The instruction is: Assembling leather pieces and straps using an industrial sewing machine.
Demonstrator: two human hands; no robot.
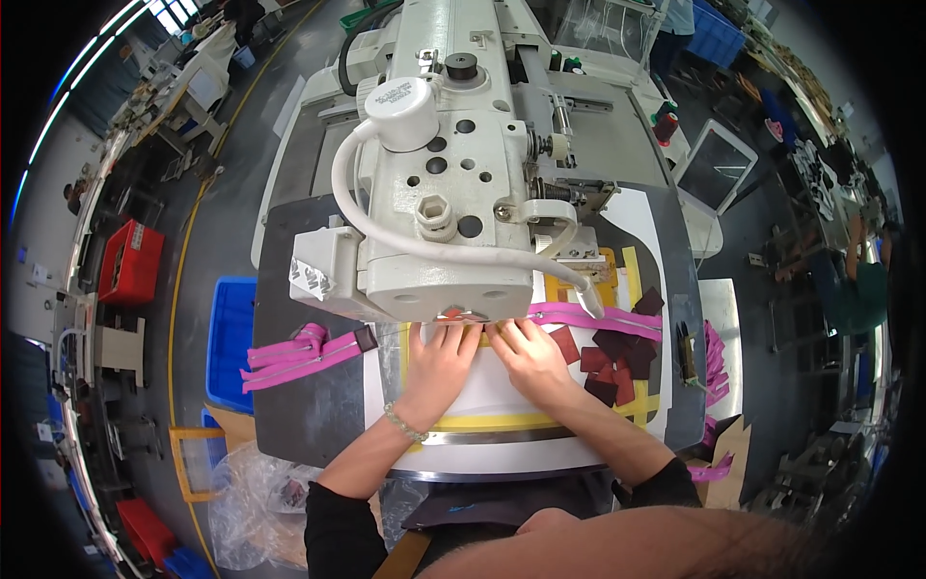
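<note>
Both of my hands reach beneath the front of a white industrial sewing machine head [434,280]. My left hand [439,365] lies flat with its fingers stretched forward, wearing a beaded bracelet [405,425] at the wrist. Close beside it, my right hand [526,359] also has its fingers extended, near the end of a pink zipper [608,321] that runs off to the right. The fingertips and whatever they press on are partly hidden under the machine head. Small dark red and maroon fabric squares [608,372] are scattered right of my right hand. More pink zippers [307,355] lie left.
A white sheet [492,394] with a yellow strip [502,422] covers the table front. A blue bin [230,347] stands left of the table, above crumpled clear plastic [251,502]. Another pink zipper bundle [716,362] hangs at the right. Red thread spools [666,125] stand farther back.
</note>
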